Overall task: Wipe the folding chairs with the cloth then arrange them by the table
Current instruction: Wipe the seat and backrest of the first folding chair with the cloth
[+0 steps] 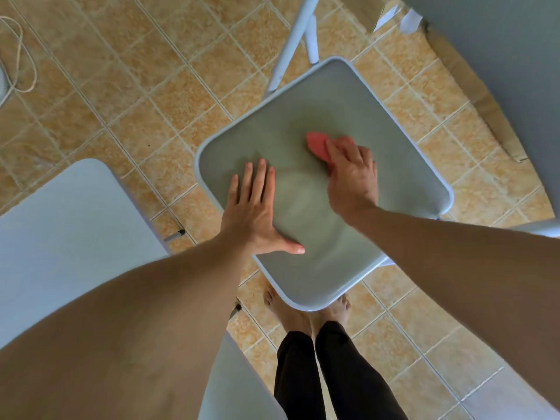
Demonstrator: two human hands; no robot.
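Head view: left hand (257,213) flat, fingers spread on chair seat (306,225); right hand (351,177) presses pink cloth (318,145) there.

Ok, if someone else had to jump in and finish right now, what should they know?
Left hand: flat and open on the chair seat, steadying it.
Right hand: pressing the pink cloth on the seat, toward its far side.
Done: wiping of this seat has begun; streaks show in the middle.
Left: finish this chair, wipe the other chair on the left, then set them by the table at upper right.
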